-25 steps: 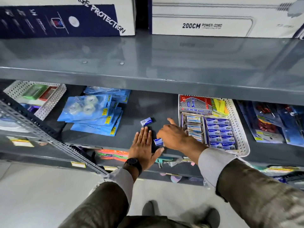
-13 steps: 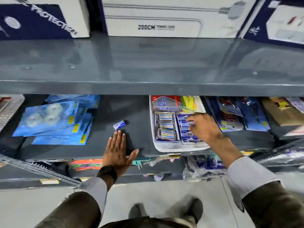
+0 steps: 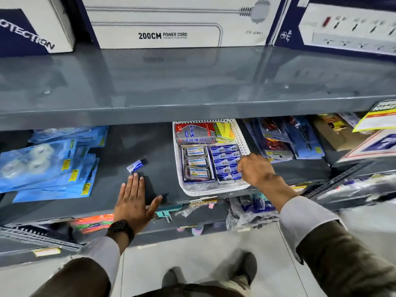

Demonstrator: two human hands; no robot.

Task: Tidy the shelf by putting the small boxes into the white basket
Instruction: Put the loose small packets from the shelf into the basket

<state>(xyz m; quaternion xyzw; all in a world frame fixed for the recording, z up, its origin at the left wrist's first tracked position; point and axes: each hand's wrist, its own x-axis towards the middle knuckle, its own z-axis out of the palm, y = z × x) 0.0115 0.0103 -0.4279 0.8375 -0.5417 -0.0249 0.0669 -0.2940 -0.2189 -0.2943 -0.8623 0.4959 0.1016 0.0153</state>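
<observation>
One small blue-and-white box [image 3: 135, 165] lies loose on the dark grey middle shelf [image 3: 158, 146]. My left hand [image 3: 134, 203] rests flat and open on the shelf just in front of it, fingertips almost touching the box. To the right, the white basket [image 3: 214, 189] holds rows of small blue boxes [image 3: 224, 156], clear-packed items and a red pack. My right hand [image 3: 256, 170] is over the basket's front right corner, fingers curled on a small blue box [image 3: 235, 175] at the end of the rows.
Blue tape packs [image 3: 49, 166] are stacked at the left of the shelf. Hanging blister packs [image 3: 285, 140] and cartons lie to the right of the basket. The upper shelf [image 3: 192, 86] overhangs, with power-cord boxes [image 3: 171, 22] on it. A lower shelf holds more goods.
My right hand lifted a small box from the shelf's front edge and carried it right into the basket, then drew toward the basket's front right. My left hand stayed flat.
</observation>
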